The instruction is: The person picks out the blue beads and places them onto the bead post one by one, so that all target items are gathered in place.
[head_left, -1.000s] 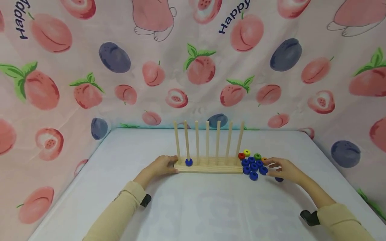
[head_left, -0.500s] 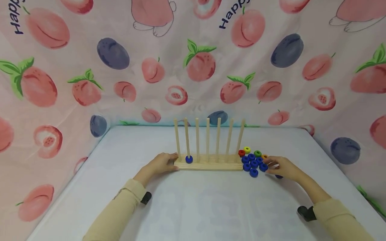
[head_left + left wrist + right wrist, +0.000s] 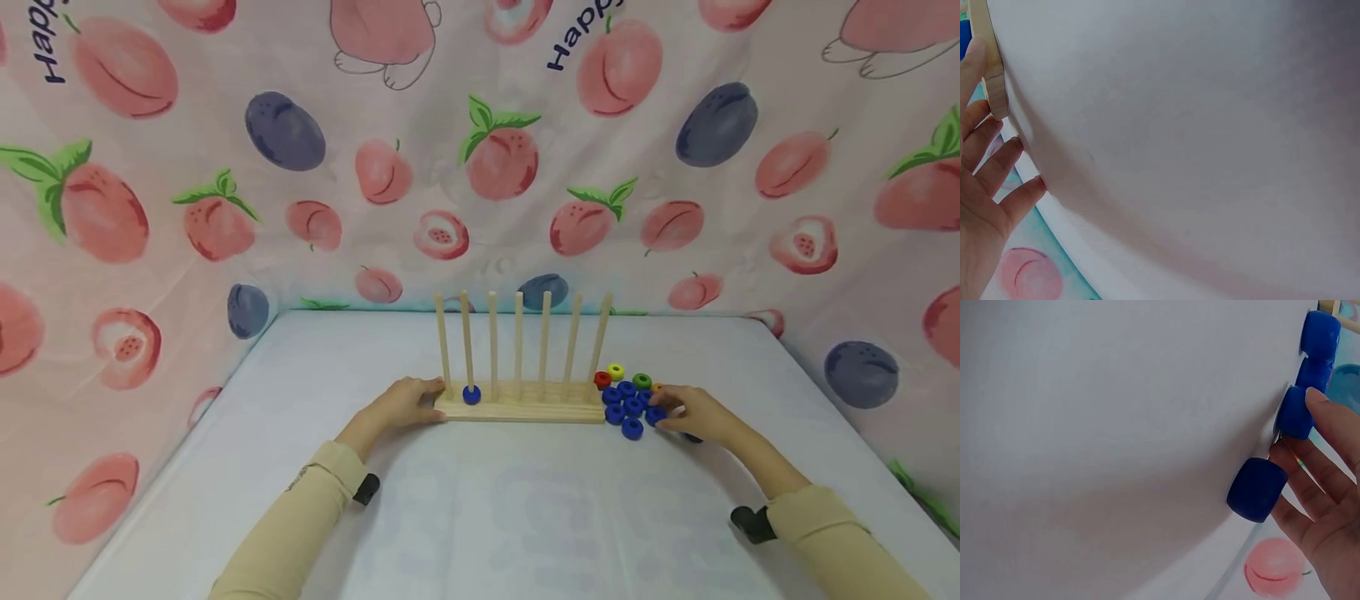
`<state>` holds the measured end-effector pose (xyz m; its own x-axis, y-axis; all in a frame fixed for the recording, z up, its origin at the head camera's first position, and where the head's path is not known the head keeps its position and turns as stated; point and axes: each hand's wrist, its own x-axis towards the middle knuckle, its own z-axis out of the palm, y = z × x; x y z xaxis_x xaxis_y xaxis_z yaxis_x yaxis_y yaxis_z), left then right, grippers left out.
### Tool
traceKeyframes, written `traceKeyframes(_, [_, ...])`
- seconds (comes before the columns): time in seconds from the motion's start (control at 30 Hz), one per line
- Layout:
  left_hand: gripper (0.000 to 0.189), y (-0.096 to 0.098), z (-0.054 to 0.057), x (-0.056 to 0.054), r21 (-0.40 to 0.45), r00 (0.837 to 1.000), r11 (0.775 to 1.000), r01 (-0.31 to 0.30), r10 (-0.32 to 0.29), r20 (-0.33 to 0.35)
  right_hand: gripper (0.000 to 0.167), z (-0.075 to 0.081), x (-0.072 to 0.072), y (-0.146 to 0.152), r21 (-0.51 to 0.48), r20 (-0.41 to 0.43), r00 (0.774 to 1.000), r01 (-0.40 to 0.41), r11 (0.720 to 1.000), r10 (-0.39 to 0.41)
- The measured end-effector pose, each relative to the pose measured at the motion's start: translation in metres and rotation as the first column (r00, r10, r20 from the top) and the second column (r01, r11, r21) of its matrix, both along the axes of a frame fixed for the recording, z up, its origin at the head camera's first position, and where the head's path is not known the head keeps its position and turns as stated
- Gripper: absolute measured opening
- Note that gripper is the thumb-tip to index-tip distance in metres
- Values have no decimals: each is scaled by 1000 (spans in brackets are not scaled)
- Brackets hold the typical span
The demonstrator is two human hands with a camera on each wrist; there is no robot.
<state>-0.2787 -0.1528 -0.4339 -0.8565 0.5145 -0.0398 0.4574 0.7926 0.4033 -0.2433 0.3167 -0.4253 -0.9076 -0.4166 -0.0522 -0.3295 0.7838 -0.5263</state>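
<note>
On the tabletop (image 3: 525, 500), the right hand (image 3: 699, 413) pinches a blue ring (image 3: 1295, 414) at the right edge of the ring cluster (image 3: 633, 407), a second blue ring (image 3: 1257, 489) beside its outer fingers; the left hand (image 3: 401, 403) grips the wooden peg rack (image 3: 525, 412) at its left end.

Right hand (image 3: 697, 415) moved left over the last second, sleeve (image 3: 825, 521) with it. Thumb and fingers came in on the outer blue ring (image 3: 1295, 412) and pinched it. In head view, hand covered more of orange ring (image 3: 657, 388) and separate blue ring (image 3: 1257, 489).
</note>
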Motion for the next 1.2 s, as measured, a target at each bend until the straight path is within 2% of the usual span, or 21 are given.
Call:
traceKeyframes(0.27, [65,0,0,1,12,1000,1000,-11,11,16,27,1,1,-4,54,4,1000,11,998,-11])
traceKeyframes(0.6, [64,2,-1,1,19,1000,1000,-15,14,17,27,2,1,0,50,11,1000,23,998,-23])
traceKeyframes(0.93, [65,0,-1,1,26,1000,1000,-6,6,11,28,4,8,3,19,-55,998,29,999,-28])
traceKeyframes(1.2, [61,0,-3,0,25,1000,999,19,-19,-15,28,9,15,2,-7,-138,989,52,999,-53])
